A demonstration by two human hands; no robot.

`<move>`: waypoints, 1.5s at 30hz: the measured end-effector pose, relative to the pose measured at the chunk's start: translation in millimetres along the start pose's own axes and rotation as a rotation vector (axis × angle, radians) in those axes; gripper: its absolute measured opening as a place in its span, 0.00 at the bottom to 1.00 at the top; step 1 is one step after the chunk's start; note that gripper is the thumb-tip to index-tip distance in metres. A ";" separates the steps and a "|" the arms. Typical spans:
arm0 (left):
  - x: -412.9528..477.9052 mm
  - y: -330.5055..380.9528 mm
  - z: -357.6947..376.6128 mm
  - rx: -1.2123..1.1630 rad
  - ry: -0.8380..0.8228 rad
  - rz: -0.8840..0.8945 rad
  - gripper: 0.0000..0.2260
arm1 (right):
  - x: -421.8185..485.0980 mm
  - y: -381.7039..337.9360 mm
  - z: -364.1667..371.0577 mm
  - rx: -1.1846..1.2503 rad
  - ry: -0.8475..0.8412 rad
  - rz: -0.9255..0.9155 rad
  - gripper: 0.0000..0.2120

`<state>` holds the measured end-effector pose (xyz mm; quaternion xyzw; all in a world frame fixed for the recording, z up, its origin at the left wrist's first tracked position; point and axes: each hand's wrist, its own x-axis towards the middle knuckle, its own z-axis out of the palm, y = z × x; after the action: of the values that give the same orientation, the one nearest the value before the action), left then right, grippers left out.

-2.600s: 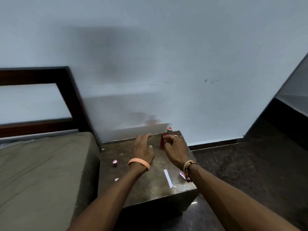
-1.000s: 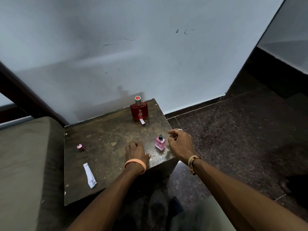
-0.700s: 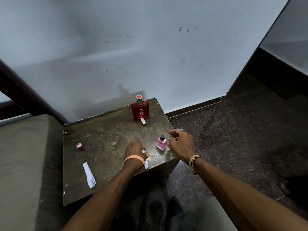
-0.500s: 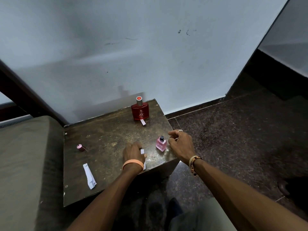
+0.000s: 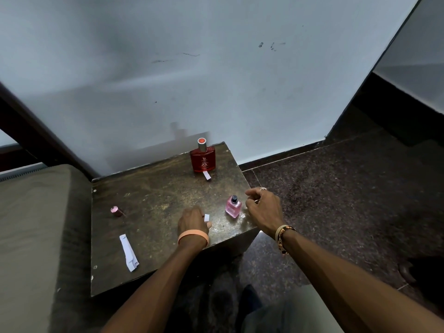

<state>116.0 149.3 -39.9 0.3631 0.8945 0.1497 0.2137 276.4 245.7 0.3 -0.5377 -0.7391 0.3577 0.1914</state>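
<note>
Fingers of the left hand pinch a short white paper strip.

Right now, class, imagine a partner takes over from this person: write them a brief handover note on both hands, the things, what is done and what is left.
Left hand: pinches a small white strip near the front edge of the table.
Right hand: loosely curled, empty, beside the pink bottle, not touching it.
Done: pink bottle uncapped, pink cap lying at the table's left; red bottle at the back, a second strip before it.
To do: probably spray the held strip, then recap.
</note>
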 end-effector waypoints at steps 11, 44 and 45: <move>-0.7 -5.1 -1.0 -0.118 -0.035 0.061 0.06 | -1.1 0.0 0.5 -0.011 -0.004 0.010 0.14; -104.5 70.3 -213.3 -1.326 0.159 0.134 0.07 | -81.9 -184.1 -71.5 0.804 -0.180 -0.068 0.14; -107.7 70.8 -215.9 -1.339 0.152 0.128 0.06 | -84.2 -186.3 -72.4 0.811 -0.185 -0.075 0.14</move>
<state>120.9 97.2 206.0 0.1933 0.5981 0.7090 0.3197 231.5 159.6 194.2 -0.3571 -0.5717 0.6591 0.3335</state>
